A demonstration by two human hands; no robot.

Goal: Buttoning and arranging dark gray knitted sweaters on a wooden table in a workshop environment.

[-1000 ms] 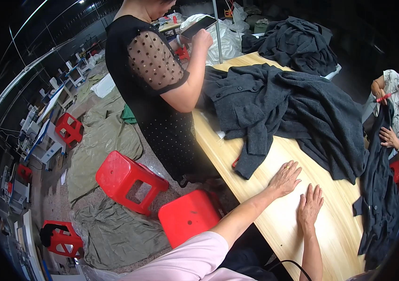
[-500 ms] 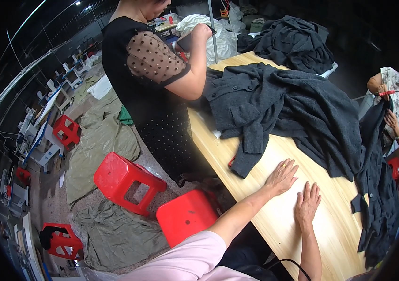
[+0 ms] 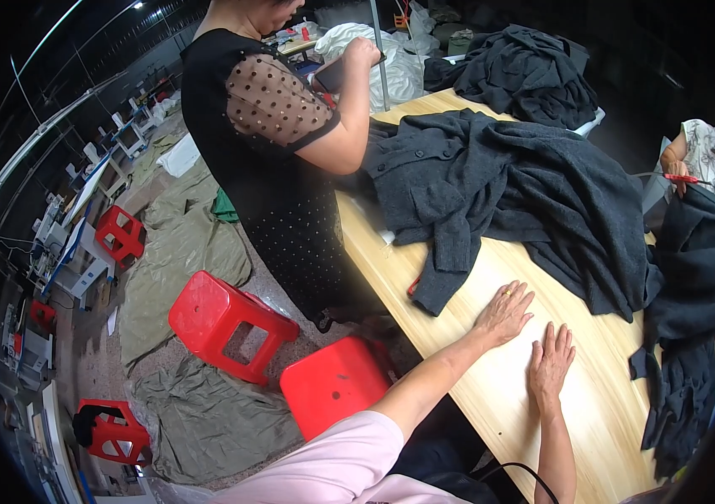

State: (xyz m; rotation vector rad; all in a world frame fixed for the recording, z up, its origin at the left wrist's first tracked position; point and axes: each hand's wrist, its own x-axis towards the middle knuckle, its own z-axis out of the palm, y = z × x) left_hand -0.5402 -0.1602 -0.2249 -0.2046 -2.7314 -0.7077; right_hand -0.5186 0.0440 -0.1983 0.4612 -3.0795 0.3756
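With their fingers spread flat and gripping nothing, the left hand (image 3: 504,313) and right hand (image 3: 551,363) both rest palm-down on the bare wooden table (image 3: 492,395), the left just short of the dark grey knitted cardigan (image 3: 492,189), whose hanging sleeve end lies nearest its fingertips. This reads as a pause before handling the garment; drawing it closer would call for a forward reach and a pinch. Both forearms stretch from the lower edge toward the cardigan, the left in a pink sleeve (image 3: 332,458). Beyond the cardigan stands a person in a black dress (image 3: 282,168).
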